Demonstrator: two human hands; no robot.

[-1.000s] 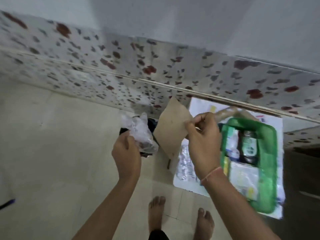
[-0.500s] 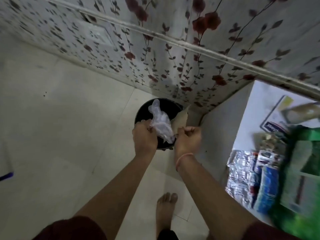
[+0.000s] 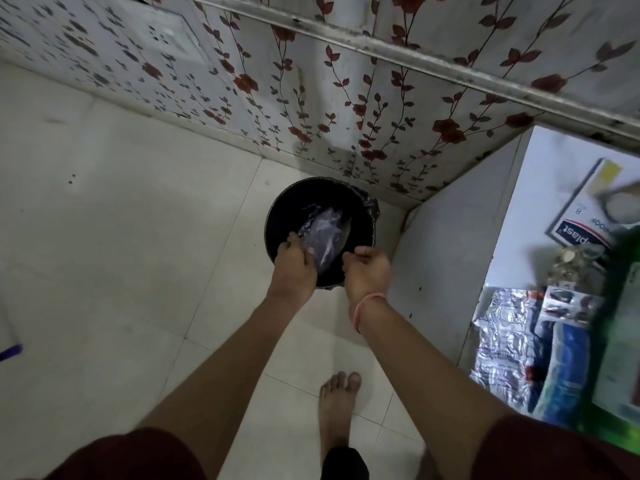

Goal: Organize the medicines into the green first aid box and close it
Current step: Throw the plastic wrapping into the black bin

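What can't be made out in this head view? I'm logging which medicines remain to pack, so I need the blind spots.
- Green first aid box: blurred and cut off by the right edge; contents and lid unreadable.
- Foil strips: labels too blurred to read.
- Plaster box: name partly covered.
- Bin: bottom dark, hidden by plastic wrapper and both hands, left hand, right hand.

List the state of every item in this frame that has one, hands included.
left hand: over the bin, fingers on the plastic wrapper
right hand: over the bin rim, curled, grip unclear
plastic wrapper: crumpled, inside the bin
black bin: open, upright on the floor by the wall
plaster box: lying flat on the white surface
foil blister strips: loose on the surface, not boxed
green first aid box: blurred at the edge, state unclear
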